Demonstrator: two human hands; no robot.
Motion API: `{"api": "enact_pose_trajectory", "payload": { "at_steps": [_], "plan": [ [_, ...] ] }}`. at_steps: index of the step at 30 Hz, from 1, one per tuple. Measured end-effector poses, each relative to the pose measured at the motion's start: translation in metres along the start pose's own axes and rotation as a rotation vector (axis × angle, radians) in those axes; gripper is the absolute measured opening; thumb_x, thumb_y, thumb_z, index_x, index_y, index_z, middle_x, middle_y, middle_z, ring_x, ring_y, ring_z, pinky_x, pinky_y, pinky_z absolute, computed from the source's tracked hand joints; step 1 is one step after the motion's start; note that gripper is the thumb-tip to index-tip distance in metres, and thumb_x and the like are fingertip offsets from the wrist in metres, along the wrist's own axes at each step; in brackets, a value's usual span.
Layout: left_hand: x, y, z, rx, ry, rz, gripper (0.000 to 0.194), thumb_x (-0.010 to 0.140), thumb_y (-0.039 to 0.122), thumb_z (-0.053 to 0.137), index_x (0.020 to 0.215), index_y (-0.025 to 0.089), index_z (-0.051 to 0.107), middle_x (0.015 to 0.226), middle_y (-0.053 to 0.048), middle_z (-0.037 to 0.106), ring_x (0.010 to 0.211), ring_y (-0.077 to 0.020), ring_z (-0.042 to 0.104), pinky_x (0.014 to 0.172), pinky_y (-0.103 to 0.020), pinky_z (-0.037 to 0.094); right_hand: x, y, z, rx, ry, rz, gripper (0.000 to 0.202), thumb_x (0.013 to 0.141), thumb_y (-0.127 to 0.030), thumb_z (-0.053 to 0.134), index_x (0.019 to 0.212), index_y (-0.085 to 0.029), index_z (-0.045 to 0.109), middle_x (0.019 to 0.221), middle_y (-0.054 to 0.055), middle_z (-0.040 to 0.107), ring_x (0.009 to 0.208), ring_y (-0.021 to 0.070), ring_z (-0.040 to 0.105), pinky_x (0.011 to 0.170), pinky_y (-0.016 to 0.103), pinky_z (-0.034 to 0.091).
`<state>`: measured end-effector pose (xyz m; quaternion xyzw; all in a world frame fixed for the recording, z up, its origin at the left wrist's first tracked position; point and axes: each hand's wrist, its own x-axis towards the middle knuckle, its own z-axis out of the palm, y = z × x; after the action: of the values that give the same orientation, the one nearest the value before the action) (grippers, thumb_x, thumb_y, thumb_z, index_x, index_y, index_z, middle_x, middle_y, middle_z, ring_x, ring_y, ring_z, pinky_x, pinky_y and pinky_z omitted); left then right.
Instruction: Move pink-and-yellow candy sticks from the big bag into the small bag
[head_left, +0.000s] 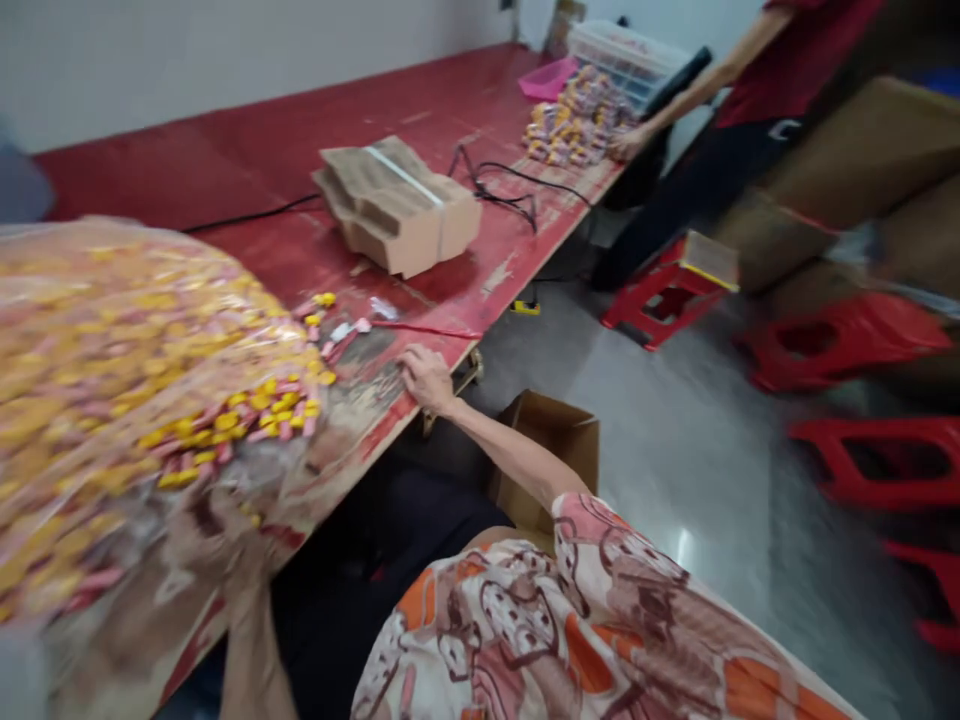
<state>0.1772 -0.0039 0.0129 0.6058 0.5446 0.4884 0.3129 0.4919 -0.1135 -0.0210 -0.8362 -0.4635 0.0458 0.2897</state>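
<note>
My right hand [426,377] rests at the table's edge, its fingers loosely bent on the worn wood, with nothing seen in them. Motion smears my left hand [214,530], which is low at the near edge beside a large clear plastic bag [172,330]; its fingers cannot be made out. The bag is full of small yellow-and-pink pieces. Several loose yellow-and-pink pieces [277,405] lie at its opening, between my hands. A few more small pieces [321,305] and a thin red strip [427,328] lie on the tabletop beyond my right hand.
A strapped stack of flat cardboard [409,205] and a black cable [517,190] lie on the red table [247,140]. Farther along, another person's hand [631,142] touches a pile of wrapped pieces [574,120]. An open carton [559,440] and red stools [667,290] stand on the floor.
</note>
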Motion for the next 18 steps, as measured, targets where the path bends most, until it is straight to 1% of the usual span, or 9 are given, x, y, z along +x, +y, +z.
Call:
{"api": "enact_pose_trajectory", "payload": {
  "at_steps": [1, 3, 4, 6, 9, 11, 13, 15, 18],
  "plan": [
    [-0.003, -0.005, -0.003, 0.018, 0.066, 0.054, 0.030, 0.088, 0.050, 0.071, 0.105, 0.027, 0.079, 0.105, -0.006, 0.080, 0.104, -0.0341, 0.078, 0.110, -0.057, 0.062, -0.003, 0.000, 0.000, 0.014, 0.009, 0.013, 0.033, 0.108, -0.012, 0.057, 0.130, -0.022, 0.079, 0.149, 0.015, 0.075, 0.134, 0.0312, 0.067, 0.115, 0.045, 0.050],
    [-0.007, -0.011, -0.007, 0.039, 0.141, 0.106, 0.035, 0.089, 0.054, 0.065, 0.098, 0.022, 0.076, 0.094, -0.008, 0.076, 0.095, -0.0307, 0.076, 0.101, -0.053, 0.064, -0.007, 0.003, 0.003, 0.035, 0.033, 0.009, 0.034, 0.105, -0.012, 0.055, 0.126, -0.021, 0.080, 0.144, 0.016, 0.077, 0.133, 0.0321, 0.067, 0.110, 0.044, 0.050],
    [-0.007, -0.012, -0.008, 0.059, 0.150, 0.117, 0.036, 0.093, 0.053, 0.061, 0.096, 0.020, 0.075, 0.095, -0.010, 0.077, 0.094, -0.0296, 0.075, 0.100, -0.052, 0.064, -0.008, 0.005, 0.006, 0.038, 0.058, -0.002, 0.033, 0.105, -0.013, 0.054, 0.123, -0.021, 0.081, 0.142, 0.017, 0.078, 0.131, 0.0320, 0.068, 0.108, 0.044, 0.049],
    [-0.008, -0.015, -0.010, 0.094, 0.150, 0.117, 0.036, 0.100, 0.048, 0.057, 0.101, 0.019, 0.078, 0.100, -0.013, 0.079, 0.097, -0.0286, 0.075, 0.101, -0.049, 0.064, -0.008, 0.013, 0.015, 0.031, 0.124, -0.026, 0.032, 0.107, -0.017, 0.052, 0.119, -0.021, 0.082, 0.139, 0.018, 0.079, 0.128, 0.0319, 0.069, 0.105, 0.043, 0.049],
    [-0.010, -0.026, -0.012, 0.107, 0.185, 0.134, 0.037, 0.107, 0.043, 0.053, 0.107, 0.019, 0.081, 0.101, -0.013, 0.079, 0.098, -0.0279, 0.075, 0.104, -0.046, 0.063, -0.008, 0.023, 0.027, 0.008, 0.217, -0.067, 0.031, 0.107, -0.022, 0.052, 0.115, -0.022, 0.082, 0.132, 0.017, 0.081, 0.126, 0.0324, 0.071, 0.099, 0.042, 0.050],
    [-0.012, -0.036, -0.013, 0.072, 0.131, 0.156, 0.037, 0.110, 0.043, 0.054, 0.110, 0.020, 0.083, 0.104, -0.014, 0.080, 0.102, -0.0290, 0.076, 0.107, -0.048, 0.062, -0.010, 0.027, 0.032, 0.003, 0.257, -0.085, 0.030, 0.106, -0.024, 0.053, 0.112, -0.023, 0.082, 0.126, 0.017, 0.081, 0.121, 0.0325, 0.073, 0.096, 0.042, 0.050],
    [-0.012, -0.045, -0.016, 0.038, 0.033, 0.169, 0.035, 0.111, 0.044, 0.059, 0.110, 0.019, 0.084, 0.107, -0.015, 0.082, 0.107, -0.0307, 0.077, 0.111, -0.050, 0.060, -0.013, 0.031, 0.034, 0.008, 0.281, -0.090, 0.029, 0.104, -0.026, 0.053, 0.110, -0.024, 0.082, 0.123, 0.017, 0.081, 0.115, 0.0331, 0.074, 0.093, 0.044, 0.049],
    [-0.010, -0.051, -0.021, 0.043, -0.032, 0.170, 0.031, 0.109, 0.043, 0.065, 0.110, 0.020, 0.086, 0.108, -0.016, 0.083, 0.109, -0.0312, 0.078, 0.112, -0.049, 0.060, -0.014, 0.037, 0.037, 0.015, 0.303, -0.080, 0.030, 0.102, -0.030, 0.053, 0.107, -0.024, 0.082, 0.122, 0.020, 0.081, 0.111, 0.0342, 0.075, 0.089, 0.047, 0.048],
    [-0.009, -0.054, -0.029, 0.043, -0.028, 0.168, 0.032, 0.111, 0.042, 0.063, 0.116, 0.022, 0.087, 0.106, -0.014, 0.083, 0.101, -0.0281, 0.078, 0.103, -0.044, 0.063, -0.010, 0.047, 0.045, 0.027, 0.355, -0.064, 0.028, 0.097, -0.035, 0.055, 0.100, -0.027, 0.082, 0.118, 0.023, 0.082, 0.108, 0.0365, 0.076, 0.083, 0.052, 0.045]
  ]
}}
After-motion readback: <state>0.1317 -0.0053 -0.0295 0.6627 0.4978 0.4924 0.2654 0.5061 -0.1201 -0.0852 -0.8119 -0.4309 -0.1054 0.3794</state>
